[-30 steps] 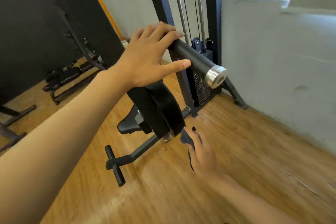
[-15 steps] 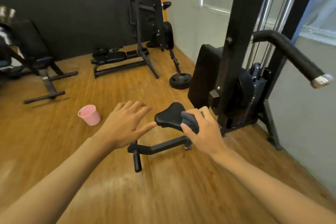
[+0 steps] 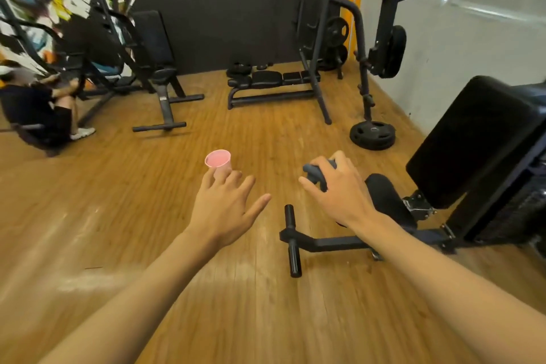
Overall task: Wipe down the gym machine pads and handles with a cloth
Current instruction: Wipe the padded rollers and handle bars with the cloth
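Observation:
My right hand (image 3: 339, 190) grips a bunched dark grey cloth (image 3: 315, 174) above the wooden floor, just left of the machine's black seat (image 3: 387, 199). The machine's large black back pad (image 3: 472, 139) stands at the right edge, its base bar with a short black foot handle (image 3: 292, 241) below my right wrist. My left hand (image 3: 226, 201) hovers open with fingers spread, holding nothing, its fingertips in front of a pink cup (image 3: 218, 160) on the floor.
A black weight plate stack (image 3: 373, 135) lies on the floor behind the machine. A flat bench with rack (image 3: 273, 81) and an incline bench (image 3: 161, 68) stand at the back wall. A person (image 3: 38, 109) sits at far left.
My view swung left and down from the machine's upper handle to the floor. My left hand let go of the padded handle and dropped open; my right hand carried the cloth left off the seat.

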A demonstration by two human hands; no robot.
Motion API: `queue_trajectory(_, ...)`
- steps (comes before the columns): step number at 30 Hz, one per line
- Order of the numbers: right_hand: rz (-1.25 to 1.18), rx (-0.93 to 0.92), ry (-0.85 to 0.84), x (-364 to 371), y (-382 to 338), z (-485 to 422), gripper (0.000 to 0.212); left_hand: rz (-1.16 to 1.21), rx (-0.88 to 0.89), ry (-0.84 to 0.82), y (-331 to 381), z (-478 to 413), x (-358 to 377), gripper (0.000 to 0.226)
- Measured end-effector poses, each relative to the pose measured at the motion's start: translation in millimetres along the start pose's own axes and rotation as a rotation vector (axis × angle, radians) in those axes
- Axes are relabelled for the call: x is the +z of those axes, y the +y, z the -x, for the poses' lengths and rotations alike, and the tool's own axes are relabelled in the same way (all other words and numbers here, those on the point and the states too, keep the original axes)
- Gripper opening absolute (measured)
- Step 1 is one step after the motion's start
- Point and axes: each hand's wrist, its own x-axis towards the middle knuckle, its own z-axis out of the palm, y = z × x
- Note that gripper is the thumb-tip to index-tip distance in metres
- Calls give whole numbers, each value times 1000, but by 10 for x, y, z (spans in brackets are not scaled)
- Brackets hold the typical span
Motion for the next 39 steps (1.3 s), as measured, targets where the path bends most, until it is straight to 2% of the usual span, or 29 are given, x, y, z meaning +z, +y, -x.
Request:
queue_trajectory(7,34,-19,-57,970,13,-1008,54,-18,-35,-27,-850,-913,652,86)
queue_trajectory(12,-38,20,-75,1808,8,-2082,52,6,-66,-73,-1547,-1841,997,76)
queue_trajectory(15,-54,-22,-104,2274,-85,-2774,46,-3,-92,-63,-1996,-2420,1161,72)
queue_trajectory(19,-115,-44,-110,2839,-272,-3573,40,4,-156,-102,-2598,-3014,1380,84)
queue_trajectory(23,-110,-41,-126,3445,-412,-4302,29,20,-179,-134,-3234,-3580,1736,76)
queue_trajectory(34,-94,182,-160,5296,-638,-6394,25,76,-85,-136,-5196,-5601,2877,70)
queue_trajectory(39,-122,271,-168,5912,-640,-7117,25,65,10,-163,-5829,-6484,3333,62)
